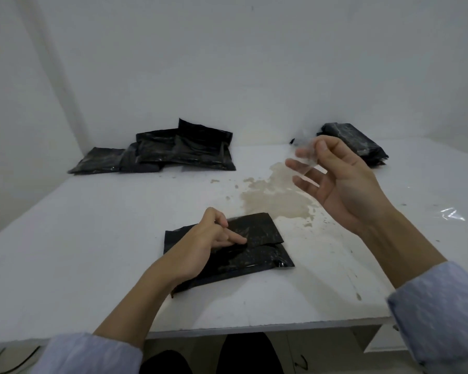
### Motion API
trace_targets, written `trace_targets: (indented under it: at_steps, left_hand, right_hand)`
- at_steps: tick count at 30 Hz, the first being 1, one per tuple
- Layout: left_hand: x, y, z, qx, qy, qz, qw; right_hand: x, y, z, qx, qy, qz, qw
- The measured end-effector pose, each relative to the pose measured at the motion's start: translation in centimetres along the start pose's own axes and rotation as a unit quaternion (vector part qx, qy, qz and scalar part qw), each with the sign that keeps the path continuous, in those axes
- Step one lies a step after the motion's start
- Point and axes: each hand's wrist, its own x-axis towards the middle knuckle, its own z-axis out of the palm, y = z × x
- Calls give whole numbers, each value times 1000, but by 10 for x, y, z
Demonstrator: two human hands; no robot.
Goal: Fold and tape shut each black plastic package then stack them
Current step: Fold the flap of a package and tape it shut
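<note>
**One package folded and pinned, tape strip on its way**

One black package [229, 249] lies on the white table [92, 238] at about 6 o'clock, its flap folded over. The left hand [200, 238] rests on it, index finger out straight along the fold line, the other fingers loosely curled and gripping nothing. The right hand [335, 179], raised at about 2 o'clock, pinches a clear strip of tape [304, 157] between thumb and fingertips, the remaining fingers spread apart.

To do this step well, I judge the left finger should keep the flap flat while the strip is brought down across the seam, half on the flap and half on the body, then smoothed from the middle outward so no wrinkle lifts it.

Unfolded packages [173, 149] lie heaped at 11 o'clock; the finished stack [357, 141] sits at 1 o'clock. A brownish stain [276, 195] marks the table between them.

No brand, label or writing can be read anywhere.
</note>
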Motion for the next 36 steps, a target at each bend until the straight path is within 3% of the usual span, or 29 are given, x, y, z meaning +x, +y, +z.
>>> trace_targets:
  at_steps: [9, 15, 21, 23, 25, 27, 32, 36]
  left_hand:
    - [4, 7, -18, -241, -38, -93, 965]
    - [-1, 9, -17, -99, -127, -93, 983]
    - [-8, 15, -14, -79, -121, -85, 986]
    - [-8, 12, -14, -74, -103, -70, 989]
    - [-7, 9, -13, -68, -77, -70, 992]
    - [-7, 8, -11, -62, -57, -70, 994]
    - [-7, 7, -5, -32, -39, -66, 997]
    - [-6, 6, -6, -20, -41, -64, 997]
  right_hand:
    - [6, 14, 6, 75, -11, 11, 997]
    - [5, 36, 9, 87, 1, 33, 996]
    - [9, 49, 15, 57, 6, 18, 998]
    - [10, 52, 17, -52, 56, -21, 997]
    - [11, 52, 15, -209, 101, -70, 970]
    - [10, 49, 10, -265, 112, -78, 955]
    - [6, 40, -3, -198, 123, -1, 972]
    - [2, 46, -6, -152, 149, 6, 977]
